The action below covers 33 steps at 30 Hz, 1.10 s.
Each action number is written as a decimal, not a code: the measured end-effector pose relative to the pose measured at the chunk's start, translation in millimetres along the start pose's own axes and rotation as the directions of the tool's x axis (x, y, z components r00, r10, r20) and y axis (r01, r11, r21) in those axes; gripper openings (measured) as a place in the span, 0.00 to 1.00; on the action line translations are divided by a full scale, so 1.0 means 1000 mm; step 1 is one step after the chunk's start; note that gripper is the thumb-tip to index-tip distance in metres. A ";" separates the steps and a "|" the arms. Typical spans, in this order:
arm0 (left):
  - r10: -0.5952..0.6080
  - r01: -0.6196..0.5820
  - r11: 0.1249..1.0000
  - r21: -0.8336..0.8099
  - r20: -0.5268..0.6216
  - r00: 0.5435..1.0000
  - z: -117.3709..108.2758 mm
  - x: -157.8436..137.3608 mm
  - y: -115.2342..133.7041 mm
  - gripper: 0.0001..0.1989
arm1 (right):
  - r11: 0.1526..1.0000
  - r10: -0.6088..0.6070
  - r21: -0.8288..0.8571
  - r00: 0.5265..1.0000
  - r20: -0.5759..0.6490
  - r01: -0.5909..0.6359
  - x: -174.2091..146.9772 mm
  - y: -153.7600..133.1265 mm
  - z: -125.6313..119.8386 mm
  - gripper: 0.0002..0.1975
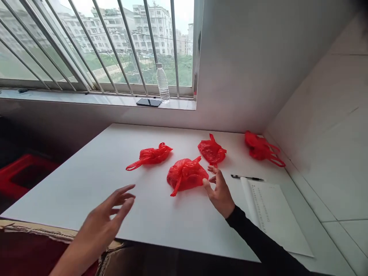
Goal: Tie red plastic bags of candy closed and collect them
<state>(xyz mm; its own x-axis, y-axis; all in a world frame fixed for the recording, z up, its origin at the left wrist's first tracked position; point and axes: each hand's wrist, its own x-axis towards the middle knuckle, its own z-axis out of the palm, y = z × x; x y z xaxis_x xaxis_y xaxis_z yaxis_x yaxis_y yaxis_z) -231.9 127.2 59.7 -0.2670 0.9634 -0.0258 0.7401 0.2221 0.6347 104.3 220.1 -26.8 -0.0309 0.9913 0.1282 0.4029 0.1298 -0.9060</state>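
Note:
A crumpled red plastic bag (188, 175) with its top bunched up lies near the middle of the white table (149, 214). My right hand (220, 191) is at its right side, fingers apart and curved; whether the fingertips touch the bag I cannot tell. Over the table's front left part hangs my left hand (106, 216), open and holding nothing. Behind lie a second red bag (152, 154) with a loop stretched out to the left and a third red bag (212, 150). Another red bag (261, 147) rests in the far right corner.
Right of my right hand lie a black pen (247, 178) and an open notebook (283, 214) with writing. On the windowsill are a clear plastic bottle (163, 84) and a phone (148, 102). A red stool (25, 174) stands left of the table; cardboard (37, 230) edges its front.

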 end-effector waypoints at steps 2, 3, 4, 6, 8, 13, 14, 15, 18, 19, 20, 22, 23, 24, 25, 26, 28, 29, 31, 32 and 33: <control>0.092 -0.087 0.993 -0.076 0.060 0.994 0.048 0.036 0.040 0.24 | 1.000 0.001 -0.016 1.000 0.026 -0.001 0.019 0.002 0.013 0.26; 0.124 -0.118 0.988 -0.099 0.061 0.990 0.072 0.053 0.055 0.22 | 1.000 0.006 -0.021 0.999 0.053 -0.004 0.025 0.003 0.015 0.23; 0.149 -0.142 0.983 -0.116 0.053 0.987 0.093 0.067 0.067 0.21 | 1.000 0.011 -0.025 0.997 0.079 -0.009 0.028 0.006 0.014 0.18; 0.181 -0.170 0.975 -0.145 0.066 0.981 0.129 0.086 0.082 0.17 | 0.999 0.021 -0.034 0.993 0.116 -0.017 0.025 0.010 0.003 0.12; 0.193 -0.174 0.968 -0.180 0.095 0.977 0.151 0.086 0.089 0.13 | 0.998 0.033 -0.051 0.990 0.135 -0.027 0.013 0.014 -0.018 0.11; 0.223 -0.147 0.927 -0.346 0.191 0.956 0.168 0.026 0.110 0.16 | 0.990 0.072 -0.127 0.994 0.085 -0.060 -0.026 0.007 -0.069 0.12; 0.223 -0.133 0.918 -0.374 0.208 0.952 0.170 0.013 0.116 0.16 | 0.988 0.051 -0.149 0.995 0.087 -0.038 -0.029 0.004 -0.073 0.14; 0.219 -0.118 0.912 -0.394 0.222 0.950 0.172 0.001 0.121 0.17 | 0.986 0.026 -0.170 0.994 0.109 -0.007 -0.030 0.001 -0.076 0.15; 0.173 -0.072 0.912 -0.403 0.220 0.960 0.177 -0.018 0.125 0.16 | 0.980 -0.012 -0.190 0.976 0.218 0.055 -0.026 0.001 -0.082 0.06; 0.140 -0.053 0.919 -0.392 0.198 0.970 0.178 -0.020 0.121 0.17 | 0.982 0.004 -0.186 0.974 0.225 0.039 -0.025 0.003 -0.086 0.04; 0.100 -0.031 0.926 -0.377 0.166 0.981 0.178 -0.021 0.116 0.17 | 0.983 0.029 -0.183 0.977 0.211 0.010 -0.025 0.007 -0.092 0.04; 0.025 0.013 0.937 -0.348 0.104 0.994 0.175 -0.022 0.102 0.18 | 0.980 0.089 -0.188 0.984 0.155 -0.059 -0.028 0.016 -0.106 0.07; 0.003 0.024 0.940 -0.339 0.078 0.997 0.174 -0.022 0.096 0.18 | 0.977 0.115 -0.193 0.985 0.128 -0.089 -0.031 0.020 -0.114 0.08; -0.002 0.019 0.942 -0.334 0.051 0.999 0.173 -0.024 0.093 0.19 | 0.974 0.134 -0.198 0.985 0.106 -0.111 -0.035 0.022 -0.119 0.07; 0.009 -0.001 0.944 -0.330 0.023 1.000 0.172 -0.027 0.092 0.19 | 0.973 0.138 -0.200 0.985 0.098 -0.117 -0.038 0.023 -0.123 0.08; 0.038 -0.038 0.945 -0.324 -0.005 0.999 0.173 -0.029 0.094 0.20 | 0.975 0.125 -0.194 0.987 0.102 -0.104 -0.042 0.022 -0.125 0.11; 0.140 -0.146 0.944 -0.298 -0.041 0.989 0.176 -0.034 0.103 0.24 | 0.984 0.061 -0.173 0.989 0.132 -0.038 -0.046 0.015 -0.121 0.22; 0.204 -0.207 0.938 -0.278 -0.041 0.978 0.178 -0.035 0.109 0.25 | 0.986 0.026 -0.165 0.988 0.151 -0.001 -0.047 0.010 -0.117 0.26; 0.318 -0.314 0.917 -0.245 -0.025 0.948 0.183 -0.035 0.117 0.21 | 0.987 -0.013 -0.154 0.983 0.185 0.042 -0.046 0.002 -0.110 0.22; 0.351 -0.348 0.907 -0.236 -0.028 0.936 0.185 -0.033 0.118 0.16 | 0.989 -0.008 -0.146 0.981 0.191 0.037 -0.045 0.000 -0.108 0.16; 0.362 -0.363 0.902 -0.234 -0.047 0.931 0.185 -0.032 0.118 0.11 | 0.991 0.007 -0.130 0.983 0.186 0.018 -0.045 -0.001 -0.108 0.09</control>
<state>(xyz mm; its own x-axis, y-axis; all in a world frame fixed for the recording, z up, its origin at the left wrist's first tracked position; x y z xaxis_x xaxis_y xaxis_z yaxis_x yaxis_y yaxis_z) -21.9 150.8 -7.7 -0.0094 0.9702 0.2422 0.6196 -0.1845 0.7629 204.3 173.3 12.2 -0.1976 0.9793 0.0445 0.5181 0.1429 -0.8433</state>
